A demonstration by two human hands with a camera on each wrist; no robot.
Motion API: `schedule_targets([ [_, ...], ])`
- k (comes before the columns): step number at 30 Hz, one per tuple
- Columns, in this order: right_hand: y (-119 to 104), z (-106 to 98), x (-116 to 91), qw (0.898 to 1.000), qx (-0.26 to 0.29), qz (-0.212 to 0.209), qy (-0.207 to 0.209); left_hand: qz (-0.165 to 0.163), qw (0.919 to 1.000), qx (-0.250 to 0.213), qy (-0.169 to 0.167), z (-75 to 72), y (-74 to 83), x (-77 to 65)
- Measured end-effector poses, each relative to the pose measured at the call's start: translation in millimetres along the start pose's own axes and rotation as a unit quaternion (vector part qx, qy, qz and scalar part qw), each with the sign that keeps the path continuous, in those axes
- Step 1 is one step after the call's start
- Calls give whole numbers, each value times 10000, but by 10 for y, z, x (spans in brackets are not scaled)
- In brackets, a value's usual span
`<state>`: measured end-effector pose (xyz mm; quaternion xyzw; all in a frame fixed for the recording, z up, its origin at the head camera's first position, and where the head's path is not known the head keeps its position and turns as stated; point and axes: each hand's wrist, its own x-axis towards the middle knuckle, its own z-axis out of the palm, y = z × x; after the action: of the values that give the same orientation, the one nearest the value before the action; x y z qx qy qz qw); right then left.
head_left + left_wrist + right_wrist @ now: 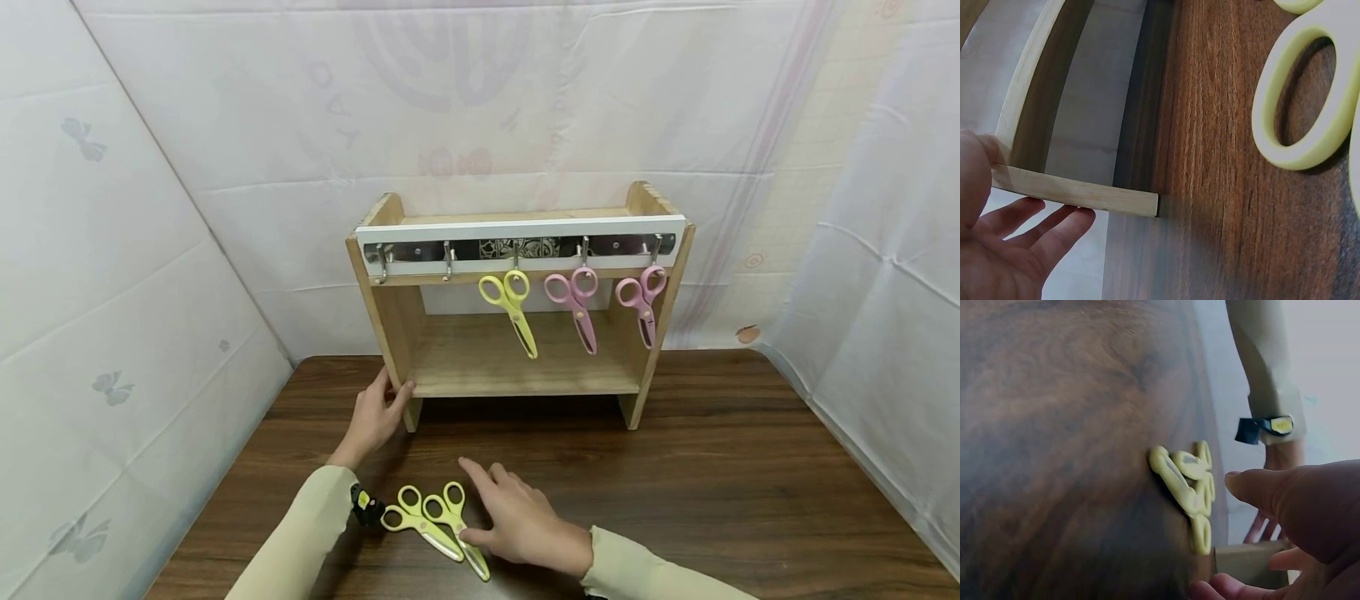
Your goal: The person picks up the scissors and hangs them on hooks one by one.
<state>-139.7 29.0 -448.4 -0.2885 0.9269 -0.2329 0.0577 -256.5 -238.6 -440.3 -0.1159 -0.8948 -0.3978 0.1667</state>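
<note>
My left hand (pixel 372 417) grips the lower left side panel of a small wooden shelf (pixel 525 382). In the left wrist view the thumb lies on one face of the panel (pixel 1079 190) and the fingers on the other. Two pairs of yellow scissors lie side by side on the table, the left pair (pixel 415 521) and the right pair (pixel 456 521). My right hand (pixel 525 521) hovers over the right pair, thumb and fingers spread, holding nothing. The right wrist view shows a gap between this hand (pixel 1316 509) and the yellow scissors (pixel 1175 481).
Along the shelf's top front runs a white hook rail (pixel 442 225). From its hooks hang yellow scissors (pixel 517 317) and two pink pairs (pixel 579 312), (pixel 645 308). The two hooks on the left hold nothing. Patterned white sheets (pixel 300 125) stand behind the brown table (pixel 750 467).
</note>
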Motion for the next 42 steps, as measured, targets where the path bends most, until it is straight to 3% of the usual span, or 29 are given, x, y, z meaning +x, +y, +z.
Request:
schedule_targets([
  [14,-93,145,-6,9983,-358,-158,-433,-11,10000,-73,-18,4,-9,6],
  [33,-32,133,-67,9984,-292,-343,-343,14,10000,1,7,14,-6,22],
  [42,48,86,-93,9972,-662,-339,-44,-33,10000,52,5,3,-5,10],
])
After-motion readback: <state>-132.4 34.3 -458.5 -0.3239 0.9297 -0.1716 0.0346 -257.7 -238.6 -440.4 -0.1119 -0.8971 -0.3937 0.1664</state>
